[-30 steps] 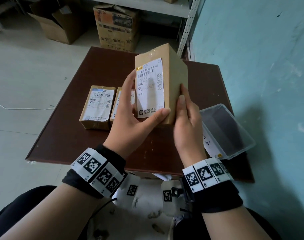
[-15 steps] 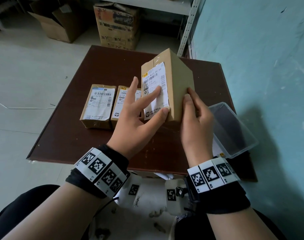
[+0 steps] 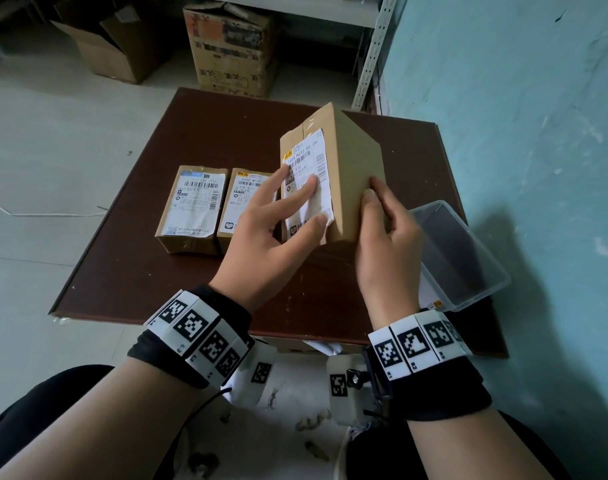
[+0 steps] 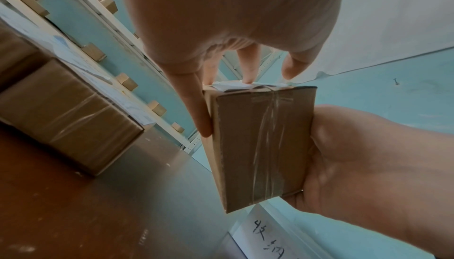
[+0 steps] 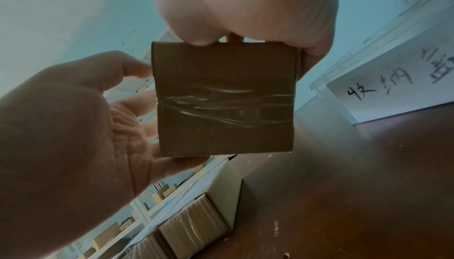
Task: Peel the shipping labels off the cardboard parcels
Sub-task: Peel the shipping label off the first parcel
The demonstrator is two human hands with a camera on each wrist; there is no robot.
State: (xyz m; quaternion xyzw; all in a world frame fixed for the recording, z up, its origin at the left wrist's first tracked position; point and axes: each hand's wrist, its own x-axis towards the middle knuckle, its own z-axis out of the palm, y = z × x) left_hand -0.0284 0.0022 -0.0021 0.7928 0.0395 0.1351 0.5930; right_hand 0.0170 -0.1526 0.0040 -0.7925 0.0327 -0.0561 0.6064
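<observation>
I hold a brown cardboard parcel [image 3: 356,181] tilted above the dark table [image 3: 150,271]. Its white shipping label [image 3: 318,157] faces me. My left hand [image 3: 316,201] lies over the label with straight fingers pressing on it. The thumb sits at the label's lower right corner, where the paper looks wrinkled. My right hand [image 3: 382,216] grips the parcel's right side, thumb on the side face and fingers behind. The wrist views show the parcel's taped end [image 4: 263,143] [image 5: 224,98] between both hands.
Two more labelled parcels [image 3: 191,206] [image 3: 243,206] lie side by side at the table's left. A clear plastic bin [image 3: 458,251] sits at the right edge by the blue wall. Large cartons [image 3: 233,50] and a shelf upright [image 3: 371,53] stand behind the table.
My left fingers slid from the parcel's left edge onto the label face. The thumb stays at the lower right corner, now wrinkled. The parcel tilted and shifted slightly right.
</observation>
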